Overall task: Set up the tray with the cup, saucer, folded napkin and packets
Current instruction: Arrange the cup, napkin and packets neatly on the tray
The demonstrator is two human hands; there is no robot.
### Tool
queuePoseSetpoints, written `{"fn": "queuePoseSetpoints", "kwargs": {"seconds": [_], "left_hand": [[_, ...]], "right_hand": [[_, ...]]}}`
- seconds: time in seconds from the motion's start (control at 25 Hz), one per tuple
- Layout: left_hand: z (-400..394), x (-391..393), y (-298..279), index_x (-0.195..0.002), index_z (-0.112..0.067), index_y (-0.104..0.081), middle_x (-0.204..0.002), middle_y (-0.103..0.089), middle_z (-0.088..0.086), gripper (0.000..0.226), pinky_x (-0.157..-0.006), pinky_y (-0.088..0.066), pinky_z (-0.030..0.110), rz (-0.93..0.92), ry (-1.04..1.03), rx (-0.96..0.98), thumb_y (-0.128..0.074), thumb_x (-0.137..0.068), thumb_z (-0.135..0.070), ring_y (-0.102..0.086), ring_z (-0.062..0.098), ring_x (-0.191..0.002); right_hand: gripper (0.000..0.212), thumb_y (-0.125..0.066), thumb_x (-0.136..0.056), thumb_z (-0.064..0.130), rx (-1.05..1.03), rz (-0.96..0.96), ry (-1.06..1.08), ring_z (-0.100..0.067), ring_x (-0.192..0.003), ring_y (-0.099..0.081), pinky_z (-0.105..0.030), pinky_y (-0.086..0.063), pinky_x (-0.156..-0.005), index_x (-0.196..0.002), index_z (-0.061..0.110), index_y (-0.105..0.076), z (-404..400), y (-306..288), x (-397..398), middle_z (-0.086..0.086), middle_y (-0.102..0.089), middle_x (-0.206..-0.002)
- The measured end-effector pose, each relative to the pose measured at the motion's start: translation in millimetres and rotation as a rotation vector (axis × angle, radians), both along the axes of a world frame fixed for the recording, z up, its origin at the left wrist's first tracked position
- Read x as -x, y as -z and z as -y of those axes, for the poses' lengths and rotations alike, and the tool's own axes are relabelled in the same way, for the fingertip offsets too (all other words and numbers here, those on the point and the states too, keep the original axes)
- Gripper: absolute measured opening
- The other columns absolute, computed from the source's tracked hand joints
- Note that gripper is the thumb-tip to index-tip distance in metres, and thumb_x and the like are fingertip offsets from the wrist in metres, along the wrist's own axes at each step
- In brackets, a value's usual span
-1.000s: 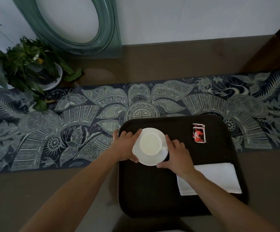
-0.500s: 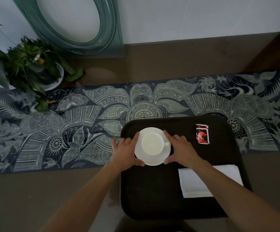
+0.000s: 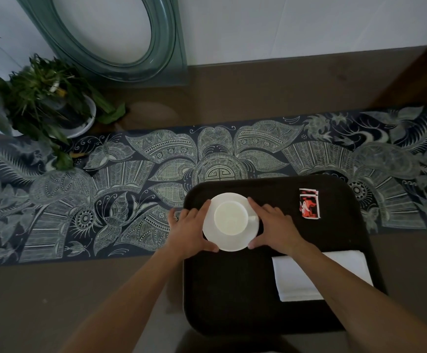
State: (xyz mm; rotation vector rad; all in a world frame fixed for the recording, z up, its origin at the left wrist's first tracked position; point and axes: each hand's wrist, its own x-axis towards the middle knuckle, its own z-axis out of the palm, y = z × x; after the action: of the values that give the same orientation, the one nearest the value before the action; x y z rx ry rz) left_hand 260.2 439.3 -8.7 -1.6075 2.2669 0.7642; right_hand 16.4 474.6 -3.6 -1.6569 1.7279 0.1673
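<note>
On the dark tray (image 3: 232, 301), far left corner: white saucer (image 3: 230, 242) with white cup (image 3: 230, 218) standing upright in its middle, handle toward the right. Left hand (image 3: 189, 230) curls round the saucer's left rim, fingers at the far edge, thumb at the near edge, touching it. Right hand (image 3: 274, 228) mirrors this on the right rim, index finger along the far side, thumb tip at the near side. Both hands half closed on the saucer; cannot tell if it is lifted or resting flat. Both forearms come in from the near edge, bare.

Right forearm crosses over the folded white napkin (image 3: 299, 281), which lies at the tray's near right and is partly hidden by it. Red and white packets (image 3: 309, 203) lie in a small stack at the tray's far right, well apart from the saucer.

Tray sits partly on a patterned blue runner (image 3: 105, 189) across the brown surface (image 3: 41, 301). Potted plant (image 3: 46, 100) far left; teal oval frame (image 3: 120, 42) leans against the wall.
</note>
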Motion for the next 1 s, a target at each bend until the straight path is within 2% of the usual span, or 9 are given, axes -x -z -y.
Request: {"fn": "queuePoseSetpoints", "kwargs": {"seconds": [0.36, 0.68, 1.0], "left_hand": [[0.8, 0.0, -0.3, -0.152, -0.033, 0.005, -0.136, -0.043, -0.002, 0.126, -0.114, 0.001, 0.059, -0.003, 0.01, -0.006, -0.074, -0.06, -0.068, -0.029, 0.025, -0.137], [0.9, -0.4, 1.1, -0.152, -0.033, 0.01, -0.135, -0.043, -0.002, 0.124, -0.114, 0.001, 0.062, -0.006, 0.014, -0.036, -0.073, -0.064, -0.066, -0.027, 0.026, -0.137], [3.3, 3.5, -3.1, -0.151, -0.033, 0.012, -0.142, -0.04, 0.002, 0.125, -0.114, 0.0, 0.063, 0.016, 0.008, -0.071, -0.075, -0.066, -0.061, -0.024, 0.028, -0.14]], "right_hand": [[0.123, -0.082, -0.065, 0.049, -0.006, -0.009, 0.001, -0.027, -0.136, -0.031, -0.055, -0.029, -0.107, -0.151, 0.04, 0.006, 0.5, -0.9, -0.5, -0.001, -0.039, -0.145], [0.123, -0.081, -0.066, 0.05, 0.002, -0.007, 0.011, -0.028, -0.135, -0.032, -0.052, -0.028, -0.106, -0.151, 0.04, 0.006, -2.2, -2.7, -1.2, -0.002, -0.044, -0.144], [0.123, -0.081, -0.064, 0.049, -0.004, -0.003, 0.036, -0.029, -0.134, -0.033, -0.053, -0.027, -0.107, -0.152, 0.04, 0.005, -3.9, -5.6, -4.3, -0.003, -0.047, -0.139]]}}
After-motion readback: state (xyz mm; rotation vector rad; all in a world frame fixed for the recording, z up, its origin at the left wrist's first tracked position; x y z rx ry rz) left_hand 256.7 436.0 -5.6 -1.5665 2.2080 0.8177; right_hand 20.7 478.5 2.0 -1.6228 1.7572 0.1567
